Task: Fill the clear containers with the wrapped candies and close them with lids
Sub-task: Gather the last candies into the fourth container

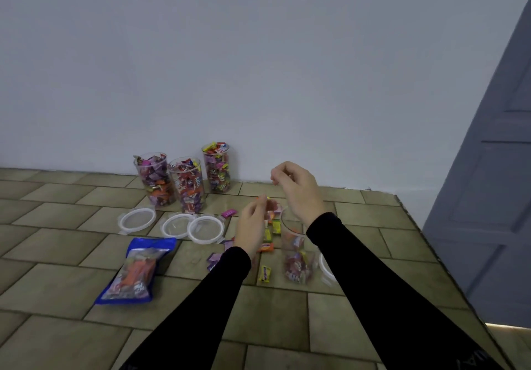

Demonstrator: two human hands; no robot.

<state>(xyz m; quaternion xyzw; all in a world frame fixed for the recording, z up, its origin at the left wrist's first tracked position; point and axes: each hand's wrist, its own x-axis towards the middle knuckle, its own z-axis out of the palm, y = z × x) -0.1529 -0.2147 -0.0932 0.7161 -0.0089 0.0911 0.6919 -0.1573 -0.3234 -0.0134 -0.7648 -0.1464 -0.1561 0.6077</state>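
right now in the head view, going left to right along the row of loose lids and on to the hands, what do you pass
first lid → second lid → third lid → pink candy → left hand → right hand

Both arms are covered by long, close-fitting black sleeves that run from the bottom edge of the view to the wrists. The left sleeve ends in a plain cuff at the wrist, and the right sleeve does the same. Near the lower right corner the right sleeve carries faint grey lettering, too dim to read. The left hand and right hand are bare, without gloves.
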